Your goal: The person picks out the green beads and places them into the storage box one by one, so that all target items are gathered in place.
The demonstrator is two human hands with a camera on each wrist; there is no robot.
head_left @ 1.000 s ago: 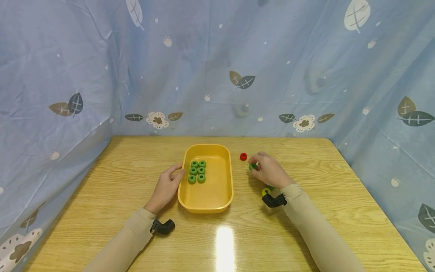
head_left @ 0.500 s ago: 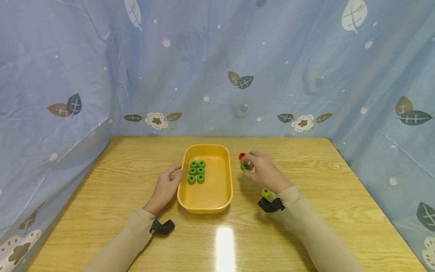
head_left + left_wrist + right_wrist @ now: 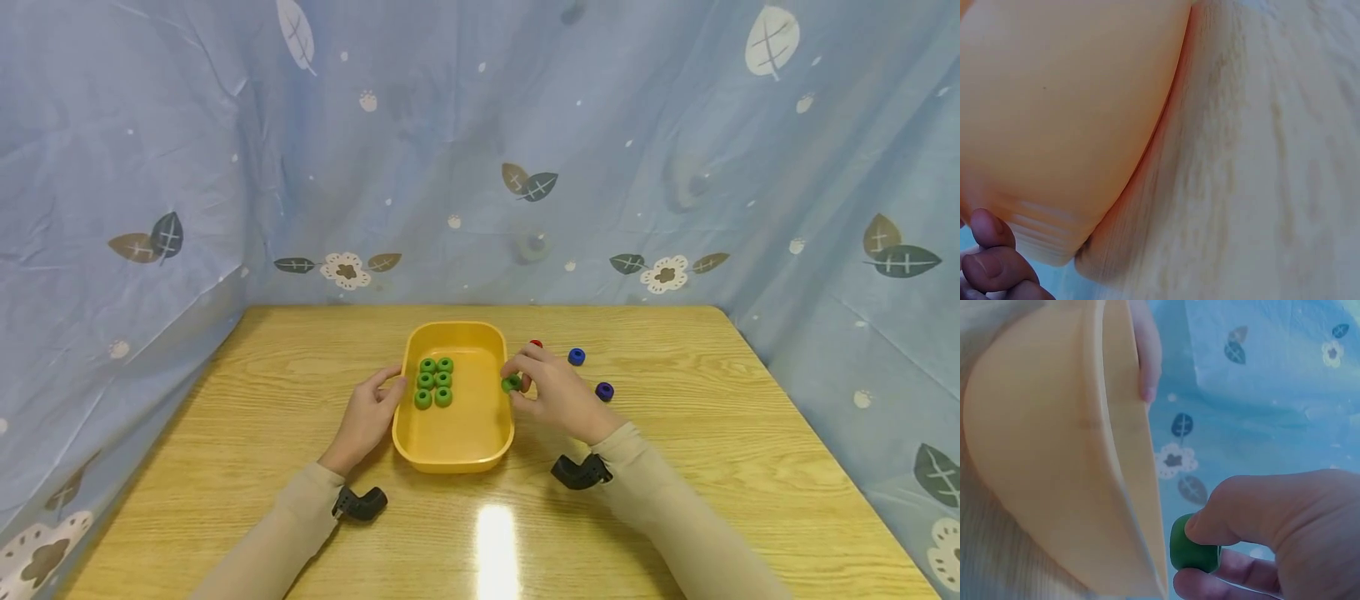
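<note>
Your left hand (image 3: 365, 417) is resting with relaxed fingers against the left wall of the yellow tray (image 3: 457, 446), which is sitting mid-counter (image 3: 225, 433) with six green rings (image 3: 435, 380) inside. Your right hand (image 3: 558, 400) is pinching a green ring (image 3: 511, 383) at the tray's right rim (thumb and fingertips on its sides). It is looking light, stiff and smooth, so grip its outer edge. Blue rings (image 3: 576, 357) are lying toward the far right.

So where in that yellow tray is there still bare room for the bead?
The near half of the yellow tray is bare, below the six green beads crowding its far left. The right hand pinches a green bead at the right rim.
</note>
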